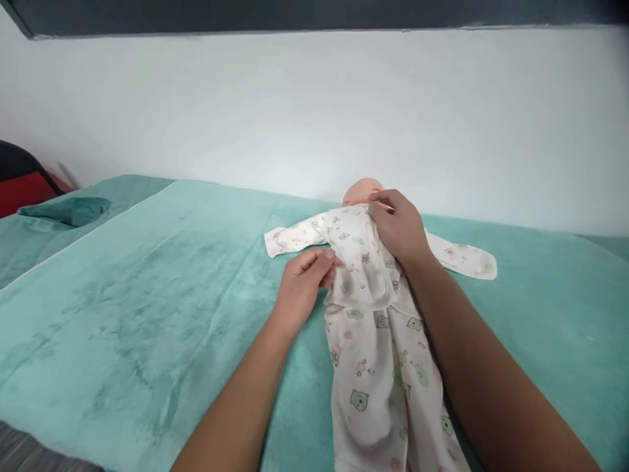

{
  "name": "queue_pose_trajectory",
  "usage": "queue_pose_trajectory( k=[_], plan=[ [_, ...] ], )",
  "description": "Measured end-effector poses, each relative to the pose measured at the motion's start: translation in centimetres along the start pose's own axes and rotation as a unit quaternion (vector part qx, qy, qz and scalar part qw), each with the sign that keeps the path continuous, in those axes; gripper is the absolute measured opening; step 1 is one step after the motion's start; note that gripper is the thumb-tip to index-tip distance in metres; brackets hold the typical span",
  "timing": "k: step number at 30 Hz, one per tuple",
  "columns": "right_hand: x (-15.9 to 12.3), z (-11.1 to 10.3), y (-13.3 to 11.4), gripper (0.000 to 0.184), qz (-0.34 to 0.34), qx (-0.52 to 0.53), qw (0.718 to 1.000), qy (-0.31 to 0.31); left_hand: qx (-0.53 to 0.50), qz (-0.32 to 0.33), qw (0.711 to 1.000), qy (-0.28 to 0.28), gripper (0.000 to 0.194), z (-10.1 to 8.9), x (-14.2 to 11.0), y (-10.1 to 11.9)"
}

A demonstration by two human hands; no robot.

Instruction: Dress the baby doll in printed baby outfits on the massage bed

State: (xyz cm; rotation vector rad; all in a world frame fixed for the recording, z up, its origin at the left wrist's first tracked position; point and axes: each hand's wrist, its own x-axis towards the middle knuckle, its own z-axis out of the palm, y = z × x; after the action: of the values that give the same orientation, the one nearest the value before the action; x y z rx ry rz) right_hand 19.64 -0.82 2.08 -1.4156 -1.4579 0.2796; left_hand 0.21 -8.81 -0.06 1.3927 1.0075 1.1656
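A baby doll (362,191) lies on its back with its head toward the wall, wearing a white printed baby top (351,242) and matching pants (366,373). Both sleeves stretch out sideways. My left hand (307,278) is closed, its thumb and fingers pinching the top's side edge below the left sleeve. My right hand (400,226) lies over the upper chest near the neckline, with fingers bent around the cloth by the collar. That hand covers part of the doll's chin and the right shoulder. The front flap of the top overlaps the waist of the pants.
A teal plush sheet (162,314) covers the bed beneath the doll. Behind it rises a white wall (246,111) with a dark panel (314,14) along the top. At the far left are a bunched teal cloth (66,212) and a red and black object (24,187).
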Motion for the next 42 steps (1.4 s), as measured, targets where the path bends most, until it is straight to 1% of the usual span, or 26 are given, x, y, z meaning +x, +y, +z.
queue_pose_trajectory(
  k=[2,3,4,6,7,8,10,11,13,16,18,20,21,23,24,26,28,29,30,31,33,34,36,37,39,42],
  plan=[
    [-0.2,0.1,-0.3,0.032,-0.036,-0.072,0.995,-0.06,0.121,0.029,0.991,0.043,0.021,0.0,0.6,-1.0],
    [-0.3,0.1,-0.3,0.034,-0.055,-0.102,0.99,-0.086,0.198,0.054,0.976,0.073,0.018,-0.2,0.9,-1.5],
    [-0.4,0.1,-0.3,0.035,-0.073,-0.123,0.984,-0.108,0.278,0.082,0.951,0.108,0.021,-0.5,1.2,-2.0],
    [-0.4,0.0,-0.1,0.033,-0.101,-0.146,0.975,-0.133,0.423,0.114,0.885,0.16,0.036,-1.6,2.0,-2.9],
    [-0.4,0.0,0.0,0.033,-0.11,-0.15,0.973,-0.138,0.482,0.112,0.852,0.168,0.043,-2.4,2.5,-3.2],
    [-0.3,0.0,0.0,0.032,-0.115,-0.152,0.972,-0.139,0.532,0.104,0.824,0.163,0.049,-3.2,3.0,-3.4],
    [-0.4,0.0,0.1,0.033,-0.115,-0.15,0.973,-0.135,0.599,0.075,0.786,0.137,0.052,-4.9,4.2,-3.5],
    [-0.4,0.0,0.0,0.033,-0.109,-0.146,0.974,-0.135,0.618,0.06,0.774,0.121,0.05,-5.7,4.8,-3.6],
    [-0.5,0.0,-0.1,0.035,-0.086,-0.132,0.978,-0.136,0.64,0.039,0.76,0.103,0.044,-6.9,5.9,-3.5],
    [-0.5,-0.2,-0.2,0.036,-0.021,-0.081,0.99,-0.117,0.658,0.048,0.743,0.113,0.041,-8.2,7.0,-3.6],
    [-0.3,-0.6,-0.2,0.034,0.029,-0.013,0.996,-0.087,0.664,0.056,0.734,0.13,0.045,-8.7,7.4,-3.7],
    [0.1,-1.2,0.1,0.031,0.071,0.052,0.996,-0.032,0.664,0.04,0.734,0.136,0.047,-9.0,7.4,-3.8],
    [0.3,-1.5,0.2,0.029,0.085,0.065,0.994,-0.001,0.661,0.028,0.737,0.138,0.046,-9.2,7.4,-3.9],
    [0.7,-2.1,0.5,0.025,0.102,0.038,0.993,0.05,0.65,0.017,0.745,0.148,0.046,-9.2,7.0,-3.7],
    [0.9,-2.3,0.7,0.022,0.103,0.007,0.993,0.054,0.639,0.024,0.752,0.161,0.048,-9.1,6.7,-3.5],
    [1.0,-2.3,0.8,0.019,0.088,-0.054,0.994,0.023,0.598,0.062,0.773,0.203,0.055,-8.4,6.2,-2.7],
    [0.9,-2.1,0.8,0.025,0.065,-0.096,0.993,-0.026,0.516,0.116,0.816,0.232,0.056,-6.6,6.1,-1.6],
    [0.9,-2.0,0.7,0.029,0.056,-0.111,0.991,-0.049,0.463,0.141,0.844,0.231,0.053,-5.3,6.3,-1.0],
    [0.8,-1.9,0.5,0.032,0.052,-0.122,0.989,-0.066,0.404,0.16,0.874,0.218,0.049,-3.9,6.8,-0.4],
    [0.8,-1.8,0.4,0.033,0.05,-0.132,0.987,-0.078,0.348,0.169,0.902,0.19,0.043,-2.2,7.4,0.2],
    [0.8,-1.8,0.2,0.028,0.053,-0.147,0.983,-0.096,0.265,0.169,0.941,0.127,0.034,1.1,9.1,1.2],
    [0.8,-1.8,0.1,0.024,0.056,-0.152,0.982,-0.099,0.246,0.16,0.951,0.097,0.031,2.5,10.0,1.6],
    [1.0,-2.0,0.2,0.016,0.061,-0.154,0.982,-0.092,0.261,0.136,0.954,0.054,0.025,4.6,11.7,2.1],
    [1.1,-2.1,0.3,0.015,0.062,-0.148,0.983,-0.086,0.275,0.124,0.952,0.04,0.024,5.3,12.3,2.1],
    [1.3,-2.3,0.5,0.014,0.069,-0.123,0.987,-0.072,0.291,0.107,0.95,0.02,0.022,5.8,13.0,2.1],
    [1.6,-2.4,0.9,0.017,0.116,-0.043,0.991,-0.052,0.253,0.084,0.964,0.015,0.015,5.5,13.3,1.9]
  ],
)
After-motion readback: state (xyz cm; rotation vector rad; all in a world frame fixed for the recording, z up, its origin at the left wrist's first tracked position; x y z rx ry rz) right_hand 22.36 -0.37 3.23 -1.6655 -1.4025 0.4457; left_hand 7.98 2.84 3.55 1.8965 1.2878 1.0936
